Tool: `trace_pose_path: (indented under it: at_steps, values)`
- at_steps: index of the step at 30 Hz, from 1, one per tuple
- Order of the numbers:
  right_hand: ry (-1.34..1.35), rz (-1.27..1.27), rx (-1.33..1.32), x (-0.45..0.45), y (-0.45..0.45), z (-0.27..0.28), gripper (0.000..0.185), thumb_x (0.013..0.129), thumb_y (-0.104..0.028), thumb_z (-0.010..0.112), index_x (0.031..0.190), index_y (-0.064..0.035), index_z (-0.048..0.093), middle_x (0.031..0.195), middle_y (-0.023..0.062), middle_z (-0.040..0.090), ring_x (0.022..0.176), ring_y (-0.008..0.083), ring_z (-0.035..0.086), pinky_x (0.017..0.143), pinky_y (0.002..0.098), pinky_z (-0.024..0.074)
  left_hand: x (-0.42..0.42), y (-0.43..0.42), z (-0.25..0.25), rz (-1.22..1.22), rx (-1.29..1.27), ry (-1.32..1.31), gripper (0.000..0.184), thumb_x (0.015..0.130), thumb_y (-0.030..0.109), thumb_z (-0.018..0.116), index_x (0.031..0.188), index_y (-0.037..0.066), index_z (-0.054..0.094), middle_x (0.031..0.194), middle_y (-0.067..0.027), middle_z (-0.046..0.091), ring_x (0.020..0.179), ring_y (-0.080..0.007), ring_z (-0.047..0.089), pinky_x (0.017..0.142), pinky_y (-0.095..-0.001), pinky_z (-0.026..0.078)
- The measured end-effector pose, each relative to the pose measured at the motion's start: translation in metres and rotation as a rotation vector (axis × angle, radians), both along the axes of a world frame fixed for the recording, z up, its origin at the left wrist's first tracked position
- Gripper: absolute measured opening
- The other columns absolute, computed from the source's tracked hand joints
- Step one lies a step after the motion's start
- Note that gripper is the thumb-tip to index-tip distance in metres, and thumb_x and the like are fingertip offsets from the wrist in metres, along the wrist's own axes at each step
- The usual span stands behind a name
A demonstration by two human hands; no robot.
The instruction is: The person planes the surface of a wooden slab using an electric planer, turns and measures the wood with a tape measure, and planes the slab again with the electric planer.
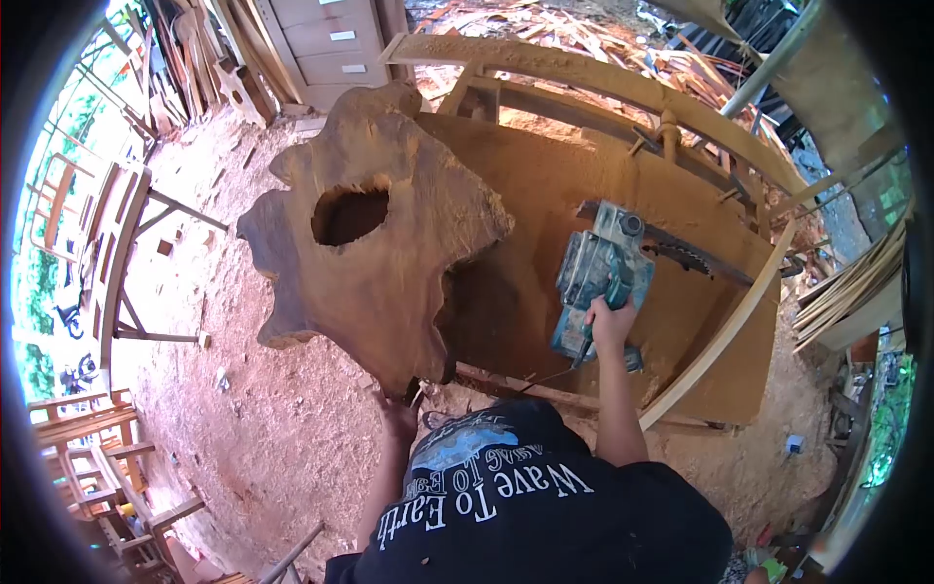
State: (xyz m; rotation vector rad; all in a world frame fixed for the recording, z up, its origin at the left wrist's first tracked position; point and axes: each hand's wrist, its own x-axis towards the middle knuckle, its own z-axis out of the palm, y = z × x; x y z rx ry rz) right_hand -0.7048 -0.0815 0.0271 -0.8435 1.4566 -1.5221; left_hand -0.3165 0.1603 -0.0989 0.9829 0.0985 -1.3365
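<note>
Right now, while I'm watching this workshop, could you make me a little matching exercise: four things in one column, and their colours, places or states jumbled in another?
Things:
1. Wooden slab
2. Power tool
3. Left hand
4. T-shirt

Descriptions:
A. Black with white lettering
B. Gripped by the right hand
C. Wavy-edged, with a dark opening in it
D. At the slab's narrow end, nearest the person

Right pairs: 1-C, 2-B, 3-D, 4-A
</note>
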Motion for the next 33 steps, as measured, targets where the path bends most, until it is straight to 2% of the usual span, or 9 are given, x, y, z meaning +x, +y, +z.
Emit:
trace_pose_path:
  at_steps: [4, 8, 10, 14, 18, 19, 23, 25, 33]
  values:
    - [0.044, -0.015, 0.045, 0.007, 0.000, 0.011, 0.032, 0.081, 0.007, 0.057, 0.112, 0.0016, 0.053, 0.068, 0.0051, 0.058, 0.045, 0.0151, 0.055, 0.042, 0.0307, 0.0427, -0.024, -0.021, 0.016, 0.241, 0.109, 0.191, 0.090, 0.090, 0.080, 0.041, 0.151, 0.015, 0.040, 0.149, -0.0125, 0.047, 0.132, -0.0349, 0.049, 0.110, -0.0557, 0.038]
    - [0.063, 0.042, 0.029, 0.000, 0.002, 0.003, 0.042, 0.081, 0.003, 0.058, 0.122, 0.0005, 0.052, 0.066, 0.0055, 0.058, 0.045, 0.0156, 0.054, 0.042, 0.0306, 0.0437, -0.041, -0.046, 0.031, 0.309, 0.157, 0.129, 0.072, 0.092, 0.067, 0.051, 0.140, 0.013, 0.053, 0.138, -0.0135, 0.057, 0.122, -0.0354, 0.056, 0.102, -0.0531, 0.046]
    - [0.137, -0.013, 0.053, 0.002, 0.000, 0.004, 0.046, 0.080, 0.001, 0.058, 0.126, 0.0009, 0.051, 0.063, 0.0054, 0.057, 0.044, 0.0158, 0.054, 0.042, 0.0311, 0.0437, -0.031, -0.039, -0.006, 0.314, 0.126, 0.266, 0.060, 0.093, 0.057, 0.054, 0.133, 0.013, 0.058, 0.131, -0.0118, 0.061, 0.116, -0.0330, 0.059, 0.098, -0.0504, 0.049]
    - [0.150, 0.018, 0.037, -0.003, -0.010, -0.005, 0.045, 0.080, -0.001, 0.058, 0.124, 0.0036, 0.054, 0.061, 0.0078, 0.058, 0.043, 0.0178, 0.054, 0.043, 0.0317, 0.0445, -0.022, -0.041, -0.008, 0.262, 0.002, 0.003, 0.044, 0.100, 0.041, 0.052, 0.131, 0.010, 0.058, 0.129, -0.0134, 0.062, 0.119, -0.0281, 0.059, 0.098, -0.0458, 0.052]
    - [0.505, -0.041, 0.200, -0.005, -0.006, 0.010, 0.041, 0.081, -0.006, 0.059, 0.119, 0.0081, 0.056, 0.062, 0.0139, 0.062, 0.046, 0.0224, 0.059, 0.053, 0.0355, 0.0504, -0.017, -0.026, -0.005, 0.056, -0.002, -0.078, 0.053, 0.102, 0.044, 0.050, 0.134, 0.002, 0.055, 0.131, -0.0124, 0.062, 0.119, -0.0262, 0.061, 0.101, -0.0426, 0.051]
    - [0.478, -0.056, 0.299, -0.002, -0.006, 0.014, 0.044, 0.084, -0.015, 0.065, 0.118, 0.0111, 0.057, 0.079, 0.0231, 0.069, 0.067, 0.0336, 0.069, 0.072, 0.0426, 0.0549, -0.015, -0.028, -0.005, -0.005, 0.013, -0.095, 0.056, 0.102, 0.046, 0.051, 0.135, 0.001, 0.054, 0.132, -0.0125, 0.061, 0.118, -0.0259, 0.061, 0.102, -0.0420, 0.051]
    - [0.983, -0.398, 0.295, 0.001, -0.012, -0.018, 0.055, 0.087, -0.030, 0.072, 0.121, 0.0115, 0.057, 0.114, 0.0326, 0.064, 0.108, 0.0465, 0.063, 0.092, 0.0518, 0.0507, 0.009, -0.040, 0.064, -0.476, 0.100, -0.522, 0.066, 0.097, 0.049, 0.061, 0.138, -0.002, 0.052, 0.131, -0.0130, 0.061, 0.117, -0.0232, 0.061, 0.103, -0.0364, 0.047]
    - [1.025, -0.411, 0.269, 0.011, -0.008, -0.008, 0.055, 0.088, -0.030, 0.070, 0.120, 0.0120, 0.057, 0.112, 0.0327, 0.065, 0.106, 0.0463, 0.064, 0.091, 0.0520, 0.0508, 0.013, -0.043, 0.051, -0.628, 0.138, -0.559, 0.071, 0.093, 0.047, 0.070, 0.139, -0.004, 0.052, 0.130, -0.0135, 0.062, 0.116, -0.0216, 0.061, 0.103, -0.0333, 0.046]
    - [1.086, -0.503, 0.308, 0.006, -0.014, -0.022, 0.059, 0.086, -0.040, 0.070, 0.117, 0.0081, 0.059, 0.108, 0.0310, 0.067, 0.100, 0.0466, 0.066, 0.089, 0.0525, 0.0519, 0.023, -0.050, 0.056, -0.696, -0.077, -0.562, 0.060, 0.097, 0.047, 0.064, 0.134, 0.000, 0.058, 0.117, -0.0054, 0.065, 0.108, -0.0169, 0.059, 0.098, -0.0335, 0.046]
